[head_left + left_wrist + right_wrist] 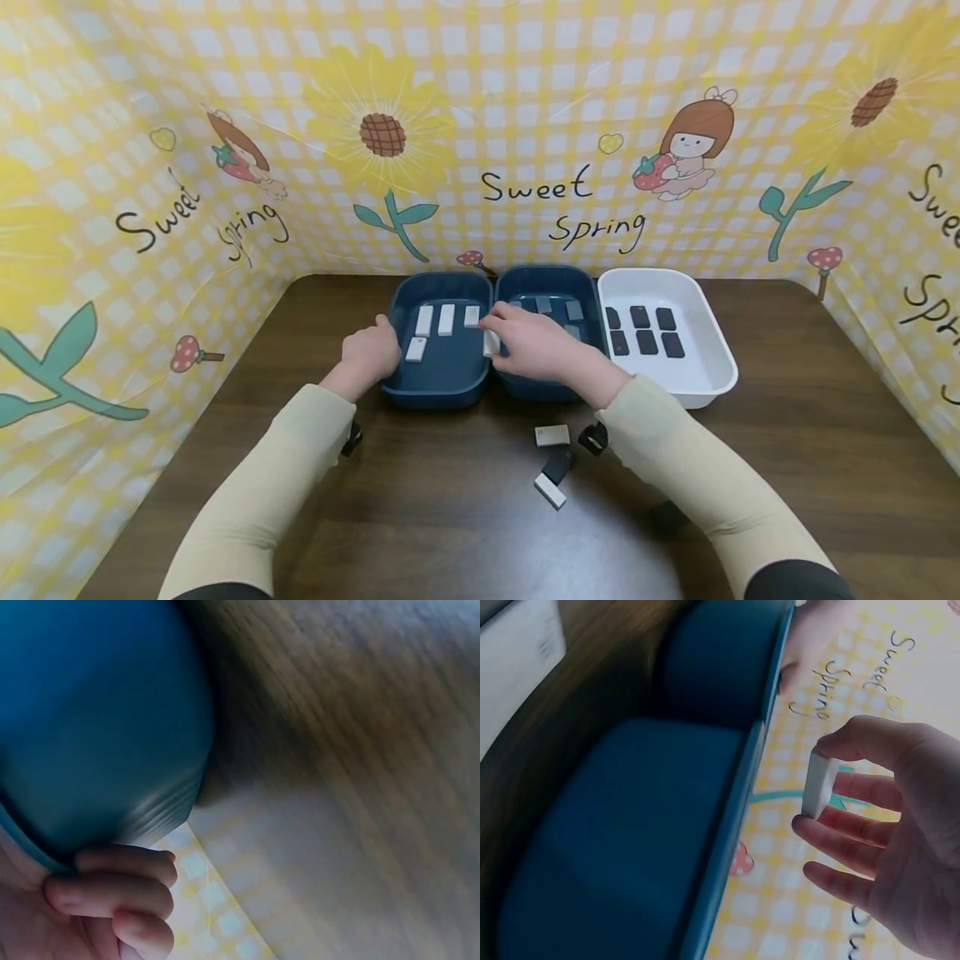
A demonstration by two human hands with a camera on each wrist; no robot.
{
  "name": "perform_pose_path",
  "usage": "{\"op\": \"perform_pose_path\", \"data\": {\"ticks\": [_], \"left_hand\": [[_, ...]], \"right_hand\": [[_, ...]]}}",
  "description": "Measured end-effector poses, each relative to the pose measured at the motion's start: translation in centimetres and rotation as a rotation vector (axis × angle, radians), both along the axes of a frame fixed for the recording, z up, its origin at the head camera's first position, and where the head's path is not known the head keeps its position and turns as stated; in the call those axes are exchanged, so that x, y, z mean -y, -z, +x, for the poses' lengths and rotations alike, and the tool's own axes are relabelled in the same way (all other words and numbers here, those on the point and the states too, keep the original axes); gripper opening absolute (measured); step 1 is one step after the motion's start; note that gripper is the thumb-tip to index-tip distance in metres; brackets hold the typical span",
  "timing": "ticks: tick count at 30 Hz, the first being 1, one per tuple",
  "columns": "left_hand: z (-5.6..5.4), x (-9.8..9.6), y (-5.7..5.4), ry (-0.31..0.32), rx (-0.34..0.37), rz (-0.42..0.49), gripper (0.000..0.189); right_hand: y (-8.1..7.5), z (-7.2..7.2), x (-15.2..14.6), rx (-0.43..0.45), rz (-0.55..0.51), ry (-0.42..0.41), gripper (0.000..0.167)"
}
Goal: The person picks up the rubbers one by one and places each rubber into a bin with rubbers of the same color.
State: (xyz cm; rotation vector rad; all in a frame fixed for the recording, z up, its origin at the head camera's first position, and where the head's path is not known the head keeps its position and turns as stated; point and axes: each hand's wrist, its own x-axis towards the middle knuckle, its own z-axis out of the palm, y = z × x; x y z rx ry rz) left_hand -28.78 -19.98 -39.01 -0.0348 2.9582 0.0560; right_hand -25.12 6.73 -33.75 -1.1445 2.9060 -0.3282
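Note:
My right hand pinches a small white block between thumb and fingertips, above the place where the two blue tubs meet. Several white blocks, one of them a white block, lie in the left blue tub. At that tub's left side, my left hand grips the rim, with its curled fingers against the outer wall in the left wrist view. Below the right hand is the middle blue tub, which holds several grey blocks, partly hidden by the hand.
A white tub on the right holds several black blocks. On the wooden table in front lie a white block, a black block and another white block. A dark piece lies beside the right forearm.

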Motion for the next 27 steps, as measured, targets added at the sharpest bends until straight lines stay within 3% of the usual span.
{"op": "perform_pose_path", "data": {"ticks": [13, 19, 27], "left_hand": [[0.0, -0.1, -0.4, -0.022, 0.023, 0.028, 0.060], [0.2, 0.0, -0.2, -0.039, 0.019, 0.047, 0.059], [0.3, -0.2, -0.3, -0.046, 0.009, 0.062, 0.058]], "right_hand": [[2.9, -1.8, 6.2, 0.056, 0.086, -0.055, 0.050], [4.4, -2.5, 7.8, 0.140, 0.130, -0.049, 0.050], [5.0, -3.3, 8.8, 0.197, 0.137, -0.007, 0.039]]}}
